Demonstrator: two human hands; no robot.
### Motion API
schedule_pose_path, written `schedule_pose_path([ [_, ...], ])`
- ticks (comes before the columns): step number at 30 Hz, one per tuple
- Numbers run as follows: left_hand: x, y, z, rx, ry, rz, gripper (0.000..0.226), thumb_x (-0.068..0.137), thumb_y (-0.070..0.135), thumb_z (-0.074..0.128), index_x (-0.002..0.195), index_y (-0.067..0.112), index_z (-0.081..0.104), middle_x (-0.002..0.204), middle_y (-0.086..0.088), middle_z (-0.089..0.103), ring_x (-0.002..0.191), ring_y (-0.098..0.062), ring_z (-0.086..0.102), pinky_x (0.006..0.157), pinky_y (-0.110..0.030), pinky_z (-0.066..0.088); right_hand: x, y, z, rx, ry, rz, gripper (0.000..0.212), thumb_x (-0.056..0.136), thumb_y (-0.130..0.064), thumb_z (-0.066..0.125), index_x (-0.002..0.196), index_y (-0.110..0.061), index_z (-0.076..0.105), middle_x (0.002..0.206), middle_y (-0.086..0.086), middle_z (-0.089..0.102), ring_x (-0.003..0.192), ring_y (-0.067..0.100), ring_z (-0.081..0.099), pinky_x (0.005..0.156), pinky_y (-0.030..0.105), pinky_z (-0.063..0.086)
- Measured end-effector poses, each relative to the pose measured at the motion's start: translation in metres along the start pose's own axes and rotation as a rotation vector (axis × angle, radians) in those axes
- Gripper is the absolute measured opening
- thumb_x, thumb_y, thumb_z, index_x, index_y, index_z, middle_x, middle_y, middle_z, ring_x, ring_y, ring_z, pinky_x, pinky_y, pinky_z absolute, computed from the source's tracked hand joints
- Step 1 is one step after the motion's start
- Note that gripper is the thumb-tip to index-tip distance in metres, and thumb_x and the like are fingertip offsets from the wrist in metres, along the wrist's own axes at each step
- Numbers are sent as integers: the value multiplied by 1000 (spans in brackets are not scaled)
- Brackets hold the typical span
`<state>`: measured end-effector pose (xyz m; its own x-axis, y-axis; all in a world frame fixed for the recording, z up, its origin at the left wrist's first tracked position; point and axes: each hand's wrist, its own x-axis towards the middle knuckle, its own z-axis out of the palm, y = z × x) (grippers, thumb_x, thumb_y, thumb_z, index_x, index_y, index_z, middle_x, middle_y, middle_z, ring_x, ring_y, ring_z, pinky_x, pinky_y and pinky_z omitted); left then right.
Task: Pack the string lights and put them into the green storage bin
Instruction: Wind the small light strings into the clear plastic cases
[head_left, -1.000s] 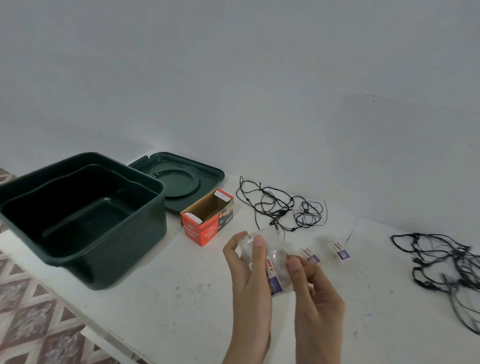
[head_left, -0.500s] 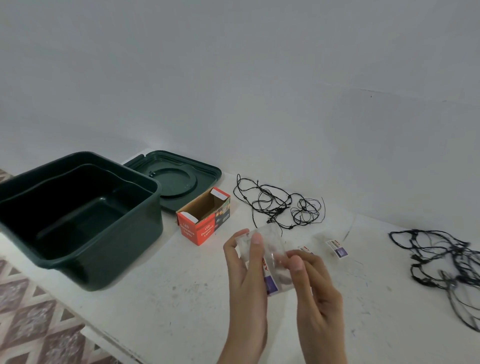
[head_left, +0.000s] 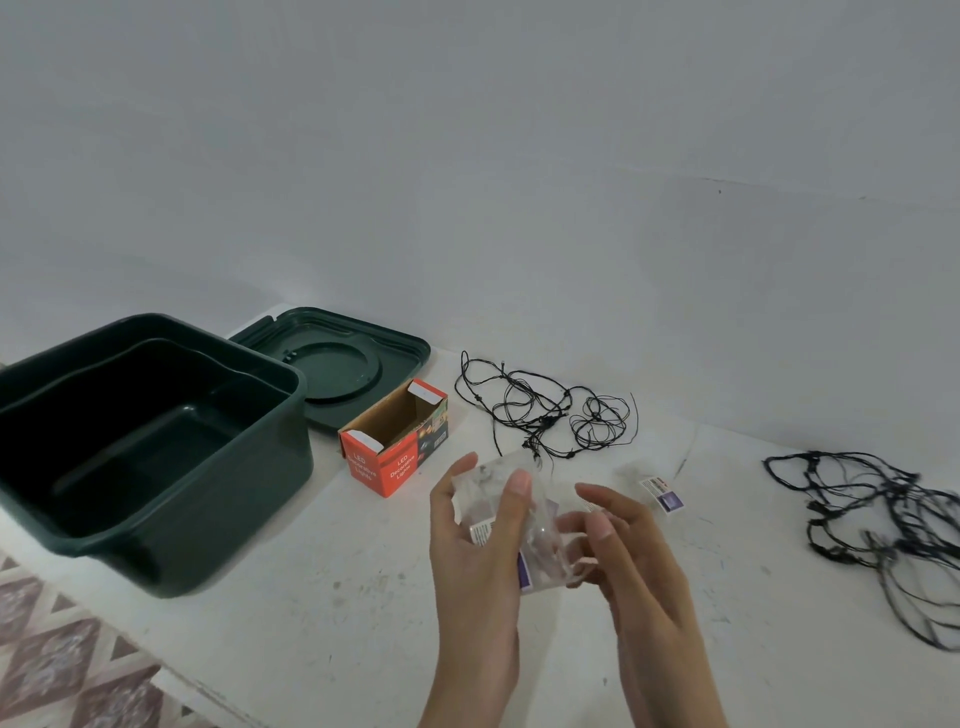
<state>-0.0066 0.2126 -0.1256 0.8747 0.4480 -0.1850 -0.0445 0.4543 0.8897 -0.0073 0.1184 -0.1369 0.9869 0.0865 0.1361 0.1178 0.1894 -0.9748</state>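
My left hand (head_left: 478, 551) holds a small clear plastic bag (head_left: 511, 514) with a printed label, thumb across its front. My right hand (head_left: 631, 556) touches the bag's right edge with its fingertips. Behind my hands a black string of lights (head_left: 545, 410) lies in loose loops on the white table (head_left: 322, 597). A second, bigger tangle of black string lights (head_left: 878, 519) lies at the right. The dark green storage bin (head_left: 145, 447) stands open and empty at the left. An open orange cardboard box (head_left: 395, 441) marked LED Decorative Lights lies next to the bin.
The green bin lid (head_left: 343, 364) lies flat behind the bin and box. Another small labelled packet (head_left: 662, 493) sits on the table right of my hands. A patterned tile floor (head_left: 57, 660) shows below the table's front edge at the lower left.
My right hand's fingers have shifted along the bag's right edge and spread a little. The bag has turned slightly in my left hand. The view has drifted a little.
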Motion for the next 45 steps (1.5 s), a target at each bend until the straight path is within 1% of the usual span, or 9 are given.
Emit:
schedule_pose_path([
  [7,2,8,-7,-98,-41,-70,43,77,39,62,115,18,55,79,-2,66,64,-15,65,52,-28,51,-2,-3,-10,-74,-176,-13,52,55,-69,73,78,-22,71,101,0,68,96,18,62,77,23,45],
  [12,0,9,-8,-58,-115,-91,47,76,42,71,116,24,56,91,-8,67,76,-19,69,60,-35,56,0,1,-5,-35,-110,1,42,56,-38,75,95,-28,67,89,5,67,80,19,59,73,35,47],
  [16,1,9,-7,-48,-101,-74,52,71,43,68,117,25,54,98,-11,64,70,-19,69,53,-30,52,4,3,-4,103,-77,145,78,40,-39,87,114,-27,64,89,14,69,68,18,59,58,25,48],
  [18,2,8,-8,-33,-100,-65,53,68,44,65,116,24,54,96,-12,62,69,-21,66,53,-32,51,5,1,-4,116,-39,168,60,43,-35,89,99,-17,74,78,15,69,60,17,57,54,22,47],
  [20,2,6,-8,-11,-82,-51,55,65,45,66,115,25,54,97,-13,61,68,-21,64,52,-32,51,6,-2,-4,111,9,142,17,68,-9,78,83,-17,79,69,14,69,54,17,55,52,20,47],
  [23,5,3,-9,67,-50,-13,54,64,49,65,113,31,52,101,-13,63,67,-19,65,54,-32,53,4,-2,-7,-11,97,45,31,79,10,62,77,-16,78,68,16,69,54,18,61,52,20,50],
  [30,6,2,-9,150,-5,33,48,67,59,72,106,40,54,108,4,66,86,-12,70,75,-44,58,4,7,2,-698,190,-614,21,81,-19,59,91,-14,75,81,-8,65,63,1,56,66,4,44],
  [40,4,10,-8,167,-6,112,50,66,47,63,111,33,49,91,15,67,84,-10,69,62,-27,58,9,6,1,-875,48,-799,22,84,-11,57,94,-2,74,90,6,69,77,15,63,78,14,47],
  [45,2,12,-7,168,-67,137,49,74,49,55,119,31,43,111,2,61,93,-17,68,58,-21,55,5,-3,5,-820,-23,-687,30,87,-19,51,107,-7,70,106,-9,67,93,8,64,92,7,38],
])
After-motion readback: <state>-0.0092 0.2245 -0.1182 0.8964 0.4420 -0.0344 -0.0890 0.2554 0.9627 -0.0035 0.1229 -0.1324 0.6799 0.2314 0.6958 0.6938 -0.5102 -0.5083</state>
